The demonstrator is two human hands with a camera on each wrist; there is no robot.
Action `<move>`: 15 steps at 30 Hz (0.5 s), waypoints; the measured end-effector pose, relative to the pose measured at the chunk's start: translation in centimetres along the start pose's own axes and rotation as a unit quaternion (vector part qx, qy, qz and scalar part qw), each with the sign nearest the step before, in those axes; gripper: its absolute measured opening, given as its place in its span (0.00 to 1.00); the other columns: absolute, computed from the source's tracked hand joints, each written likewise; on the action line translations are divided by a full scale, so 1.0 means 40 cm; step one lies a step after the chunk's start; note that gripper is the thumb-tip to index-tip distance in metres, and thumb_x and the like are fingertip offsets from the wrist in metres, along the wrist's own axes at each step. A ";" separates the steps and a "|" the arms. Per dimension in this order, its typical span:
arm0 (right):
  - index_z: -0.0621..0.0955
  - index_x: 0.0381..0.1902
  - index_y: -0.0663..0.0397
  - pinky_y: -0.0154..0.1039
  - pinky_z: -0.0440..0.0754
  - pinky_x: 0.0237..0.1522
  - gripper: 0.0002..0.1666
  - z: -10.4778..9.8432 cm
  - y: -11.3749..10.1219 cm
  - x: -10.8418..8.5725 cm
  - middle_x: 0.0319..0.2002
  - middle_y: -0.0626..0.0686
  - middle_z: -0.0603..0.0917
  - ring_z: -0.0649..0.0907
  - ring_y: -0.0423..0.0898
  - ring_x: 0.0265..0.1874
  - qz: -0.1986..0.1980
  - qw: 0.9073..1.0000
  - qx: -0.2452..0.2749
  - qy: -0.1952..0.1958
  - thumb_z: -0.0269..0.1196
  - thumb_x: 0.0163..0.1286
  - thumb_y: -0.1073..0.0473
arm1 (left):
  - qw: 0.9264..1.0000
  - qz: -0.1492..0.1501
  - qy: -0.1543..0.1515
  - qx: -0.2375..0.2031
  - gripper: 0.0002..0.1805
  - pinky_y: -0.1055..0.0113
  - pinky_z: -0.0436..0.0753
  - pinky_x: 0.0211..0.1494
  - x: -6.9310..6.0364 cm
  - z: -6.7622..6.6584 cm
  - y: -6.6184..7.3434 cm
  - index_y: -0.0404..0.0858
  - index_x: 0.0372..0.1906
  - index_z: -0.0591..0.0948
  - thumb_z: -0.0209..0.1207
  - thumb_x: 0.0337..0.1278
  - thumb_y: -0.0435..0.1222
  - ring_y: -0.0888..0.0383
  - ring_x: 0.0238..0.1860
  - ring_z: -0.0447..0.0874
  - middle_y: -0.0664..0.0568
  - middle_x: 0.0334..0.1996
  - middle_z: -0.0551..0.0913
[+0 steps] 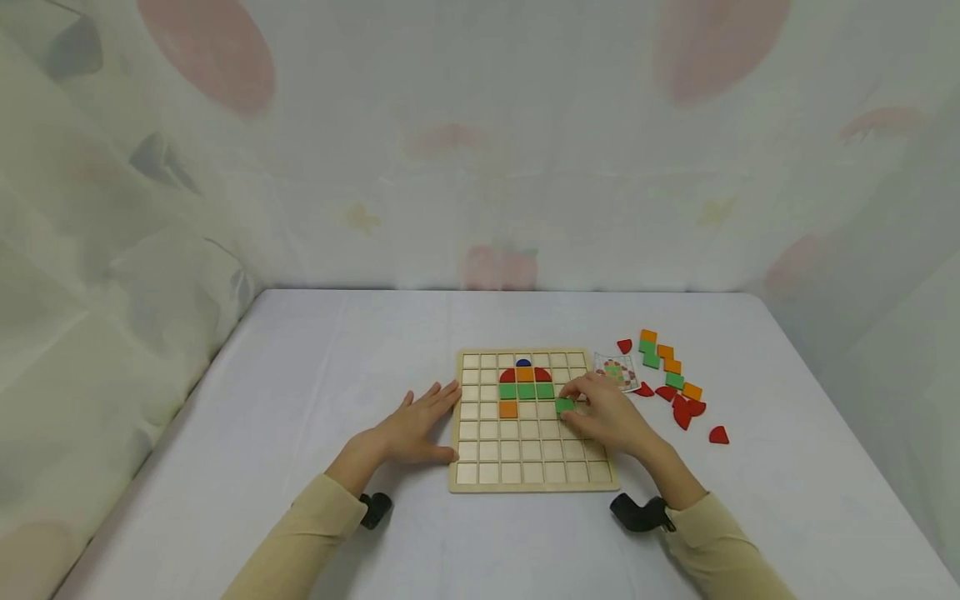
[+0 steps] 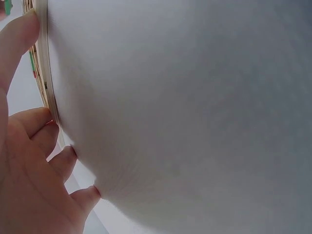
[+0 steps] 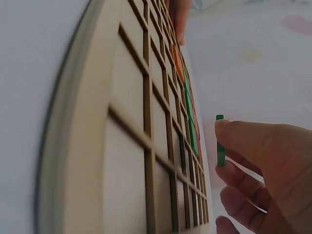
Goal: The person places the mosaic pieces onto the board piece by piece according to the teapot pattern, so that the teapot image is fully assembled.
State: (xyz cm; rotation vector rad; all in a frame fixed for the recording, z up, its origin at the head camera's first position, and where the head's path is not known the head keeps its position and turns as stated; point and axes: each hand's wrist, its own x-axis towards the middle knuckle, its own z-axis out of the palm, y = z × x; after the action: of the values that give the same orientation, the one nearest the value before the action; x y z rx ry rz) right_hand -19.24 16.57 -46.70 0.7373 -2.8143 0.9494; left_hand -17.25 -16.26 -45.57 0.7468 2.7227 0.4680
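Observation:
A wooden grid board (image 1: 532, 488) lies on the table between both hands. Several tiles sit in its upper cells: a blue piece (image 1: 523, 363), red pieces (image 1: 507, 377) on both sides of an orange square (image 1: 525, 375), a row of green squares (image 1: 527, 391), and another orange square (image 1: 508, 409) below. My right hand (image 1: 609, 414) pinches a green square tile (image 3: 221, 141) between thumb and finger, held just above the board's right part. With fingers spread, my left hand (image 1: 416, 427) touches the board's left edge; its thumb and forefinger meet that edge in the left wrist view.
A pattern card (image 1: 618, 372) lies at the board's upper right corner. Beyond it, loose orange squares (image 1: 692, 392), green squares (image 1: 674, 381) and red quarter-round pieces (image 1: 718, 435) are scattered to the right. Patterned white cloth (image 1: 450, 208) hangs behind the table.

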 end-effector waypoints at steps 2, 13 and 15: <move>0.80 0.38 0.49 0.37 0.74 0.37 0.13 0.011 -0.009 0.011 0.35 0.46 0.77 0.73 0.41 0.35 0.003 1.000 -0.004 -0.008 0.69 0.54 0.56 | 1.000 0.000 -0.002 0.000 0.50 0.38 0.44 0.67 -0.001 -0.001 0.001 0.40 0.72 0.51 0.63 0.48 0.51 0.46 0.72 0.43 0.51 0.73 0.47; 0.81 0.37 0.51 0.39 0.76 0.40 0.13 0.061 -0.049 0.050 0.35 0.47 0.77 0.75 0.43 0.35 -0.031 0.999 -0.041 -0.009 0.68 0.53 0.55 | 1.000 -0.002 -0.006 -0.005 0.50 0.37 0.44 0.67 0.000 -0.005 0.006 0.39 0.72 0.51 0.64 0.48 0.51 0.46 0.72 0.43 0.50 0.73 0.47; 0.81 0.37 0.50 0.39 0.76 0.41 0.13 0.069 -0.052 0.054 0.35 0.46 0.77 0.75 0.42 0.36 -0.033 0.998 -0.053 -0.011 0.68 0.53 0.54 | 1.000 -0.001 -0.006 -0.006 0.50 0.37 0.44 0.67 -0.001 -0.004 0.007 0.39 0.72 0.51 0.64 0.48 0.51 0.45 0.72 0.43 0.50 0.73 0.47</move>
State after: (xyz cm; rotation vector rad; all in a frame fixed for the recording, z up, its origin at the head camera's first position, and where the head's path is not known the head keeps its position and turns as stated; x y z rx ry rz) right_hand -19.95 12.60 -47.30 0.8276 -2.8142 0.7803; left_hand -17.16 -16.10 -45.32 0.7400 2.7063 0.4772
